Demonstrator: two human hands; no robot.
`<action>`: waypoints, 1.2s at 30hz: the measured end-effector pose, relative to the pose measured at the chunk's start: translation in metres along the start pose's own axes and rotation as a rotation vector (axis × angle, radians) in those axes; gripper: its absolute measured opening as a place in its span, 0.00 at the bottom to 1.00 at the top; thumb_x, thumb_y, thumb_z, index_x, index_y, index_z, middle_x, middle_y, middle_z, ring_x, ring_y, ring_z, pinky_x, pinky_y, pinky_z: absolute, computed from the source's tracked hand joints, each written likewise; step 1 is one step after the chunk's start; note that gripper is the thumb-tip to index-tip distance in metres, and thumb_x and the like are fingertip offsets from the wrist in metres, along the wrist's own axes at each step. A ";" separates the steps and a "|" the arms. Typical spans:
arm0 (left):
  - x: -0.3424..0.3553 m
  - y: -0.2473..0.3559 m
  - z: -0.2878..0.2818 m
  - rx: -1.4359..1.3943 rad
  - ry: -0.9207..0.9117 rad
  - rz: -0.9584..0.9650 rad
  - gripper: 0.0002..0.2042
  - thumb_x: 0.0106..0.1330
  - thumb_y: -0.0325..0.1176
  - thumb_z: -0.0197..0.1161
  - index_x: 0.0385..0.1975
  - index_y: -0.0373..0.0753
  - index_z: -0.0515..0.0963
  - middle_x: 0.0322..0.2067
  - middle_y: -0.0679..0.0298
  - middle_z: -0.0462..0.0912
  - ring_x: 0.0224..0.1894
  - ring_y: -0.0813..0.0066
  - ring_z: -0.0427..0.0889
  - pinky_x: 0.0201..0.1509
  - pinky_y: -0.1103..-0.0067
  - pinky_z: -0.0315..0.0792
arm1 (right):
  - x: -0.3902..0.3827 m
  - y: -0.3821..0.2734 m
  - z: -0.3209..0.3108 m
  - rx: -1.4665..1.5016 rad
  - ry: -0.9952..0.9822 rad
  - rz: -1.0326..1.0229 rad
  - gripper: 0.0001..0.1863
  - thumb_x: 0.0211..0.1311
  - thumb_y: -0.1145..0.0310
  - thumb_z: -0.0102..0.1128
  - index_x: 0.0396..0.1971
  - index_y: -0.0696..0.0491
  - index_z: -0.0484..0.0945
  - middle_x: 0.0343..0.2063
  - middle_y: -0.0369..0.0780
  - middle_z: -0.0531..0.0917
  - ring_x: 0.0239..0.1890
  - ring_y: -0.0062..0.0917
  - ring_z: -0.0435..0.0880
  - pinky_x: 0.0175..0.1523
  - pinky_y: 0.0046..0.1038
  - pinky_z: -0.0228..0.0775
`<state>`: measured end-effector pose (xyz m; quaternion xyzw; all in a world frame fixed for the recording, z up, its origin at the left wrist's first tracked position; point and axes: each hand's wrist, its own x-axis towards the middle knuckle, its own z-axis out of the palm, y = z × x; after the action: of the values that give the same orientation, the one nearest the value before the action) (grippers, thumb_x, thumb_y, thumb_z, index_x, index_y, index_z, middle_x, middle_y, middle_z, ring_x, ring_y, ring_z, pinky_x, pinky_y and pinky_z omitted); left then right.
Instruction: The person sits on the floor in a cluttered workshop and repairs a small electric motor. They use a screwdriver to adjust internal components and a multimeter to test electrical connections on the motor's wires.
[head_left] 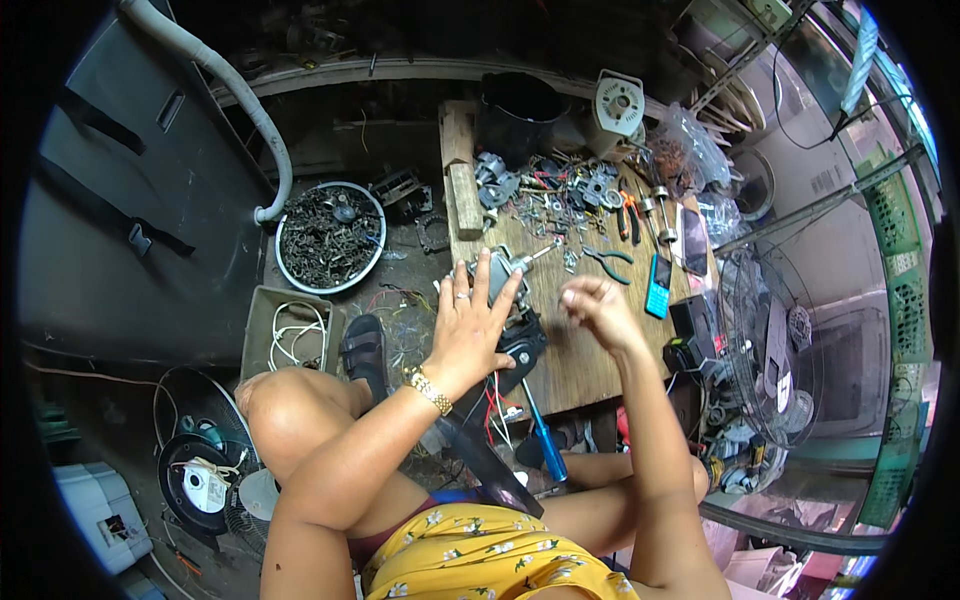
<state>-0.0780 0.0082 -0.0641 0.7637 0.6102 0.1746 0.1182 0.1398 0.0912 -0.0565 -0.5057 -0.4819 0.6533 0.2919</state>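
My left hand [475,315] lies with fingers spread over a fan motor [490,268] at the wooden table's near left edge, pressing on its grey metal housing. A metal shaft [543,252] sticks out of the motor toward the far right. The black gearbox part [525,345] and red and white wires [494,405] show beside and below that hand. My right hand [602,312] hovers over the table just right of the motor, fingers curled together; whatever they pinch is too small to tell. A blue-handled screwdriver [545,440] juts off the table edge below the motor.
Pliers [610,265], a blue keypad phone [657,288] and a smartphone [692,240] lie on the table's right. Loose screws and metal parts [575,190] cover its far side. A basin of scraps [330,238] stands left on the floor; fan guards [770,340] lean right.
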 end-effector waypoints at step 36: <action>0.017 0.028 0.045 -0.084 0.201 0.138 0.09 0.47 0.37 0.73 0.27 0.45 0.82 0.43 0.68 0.76 0.64 0.61 0.64 0.64 0.34 0.40 | -0.128 0.094 0.042 -0.784 0.277 -0.081 0.25 0.48 0.58 0.75 0.38 0.56 0.71 0.32 0.43 0.78 0.31 0.34 0.79 0.38 0.34 0.72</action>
<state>-0.0314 0.0199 -0.0925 0.7769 0.5571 0.2834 0.0761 0.1512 -0.0685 -0.0942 -0.6423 -0.6697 0.3343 0.1647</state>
